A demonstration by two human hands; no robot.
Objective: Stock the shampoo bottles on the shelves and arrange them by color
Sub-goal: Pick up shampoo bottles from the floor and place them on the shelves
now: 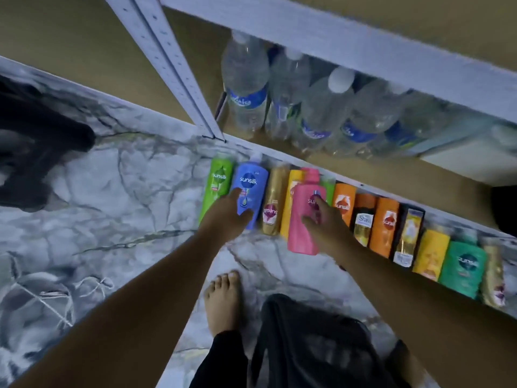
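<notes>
The blue shampoo bottle [249, 184] is second from the left end of a row on the marble floor [117, 197], along the shelf's front edge [414, 204], and the left hand [227, 217] grips it. The right hand [328, 226] grasps the pink bottle [302, 236], which sits forward of the row. A green bottle [218, 182] and a gold bottle [274, 201] flank the blue one. Water bottles [246, 88] stand on the shelf above.

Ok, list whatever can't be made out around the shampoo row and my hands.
Head view:
Shampoo row: right end cut off by the frame edge past the far-right gold bottle.
Green bottle: mostly hidden behind the pink bottle the right hand holds.
Left hand on the blue bottle: gripping or only touching, blur hides it.
Water bottles: labels blurred.
</notes>
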